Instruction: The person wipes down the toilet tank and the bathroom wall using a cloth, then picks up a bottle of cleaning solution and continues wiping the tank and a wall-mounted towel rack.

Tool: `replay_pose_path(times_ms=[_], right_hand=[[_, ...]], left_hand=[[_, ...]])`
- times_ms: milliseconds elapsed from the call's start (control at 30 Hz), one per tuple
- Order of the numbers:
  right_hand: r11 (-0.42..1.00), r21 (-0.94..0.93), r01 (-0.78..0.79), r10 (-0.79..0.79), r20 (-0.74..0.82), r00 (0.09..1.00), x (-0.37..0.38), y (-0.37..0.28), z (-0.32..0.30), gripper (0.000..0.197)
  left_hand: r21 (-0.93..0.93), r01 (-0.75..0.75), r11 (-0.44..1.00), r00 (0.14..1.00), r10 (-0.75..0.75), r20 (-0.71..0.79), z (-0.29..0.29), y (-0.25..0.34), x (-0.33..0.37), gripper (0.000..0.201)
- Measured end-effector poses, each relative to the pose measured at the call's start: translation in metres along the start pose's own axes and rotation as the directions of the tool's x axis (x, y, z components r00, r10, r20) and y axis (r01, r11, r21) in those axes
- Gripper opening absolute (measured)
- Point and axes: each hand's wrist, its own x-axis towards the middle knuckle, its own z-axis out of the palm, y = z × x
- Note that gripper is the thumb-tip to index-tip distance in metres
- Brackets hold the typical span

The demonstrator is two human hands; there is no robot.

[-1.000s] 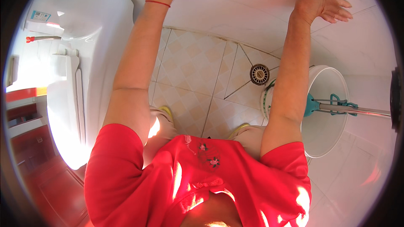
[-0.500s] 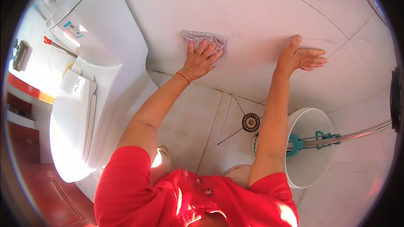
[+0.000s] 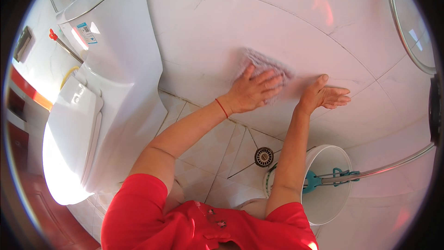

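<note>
A fluffy greyish-pink cleaning cloth (image 3: pixel 269 63) lies against the glossy white marbled wall tiles (image 3: pixel 199 28). My left hand (image 3: pixel 253 91), with a thin red cord round its wrist, presses flat on the cloth, fingers slightly spread. The cloth and fingertips are a little blurred. To the right of it, my right hand (image 3: pixel 321 96) is held against or close to the tiles. Its thumb points up, its fingers stretch to the right, and nothing is in it.
On the left stands a white toilet (image 3: pixel 129 69), with a red-capped valve (image 3: pixel 53 34) behind it. By my right forearm sits a white bucket (image 3: pixel 335 206) holding a mop with a teal fitting (image 3: pixel 313 181) and metal pole. A round drain (image 3: pixel 264 157) lies in the tiled floor.
My left hand has slid the cloth to the right and slightly down along the wall, closer to my right hand. The right hand appears a little lower; the view has shifted slightly.
</note>
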Motion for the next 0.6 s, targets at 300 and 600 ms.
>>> replay_pose_path(times_ms=[300,600], right_hand=[[0.999,-0.034,0.018,-0.017,0.024,1.000,-0.003,-0.004,-0.010,0.093],[0.807,0.451,0.380,-0.492,0.160,0.856,-0.114,-0.056,-0.024,0.065]], left_hand=[[-0.115,-0.100,0.988,0.988,0.112,0.102,0.008,0.004,-0.016,0.069],[-0.303,-0.031,0.953,0.986,0.078,0.145,-0.016,-0.006,-0.014,0.047]])
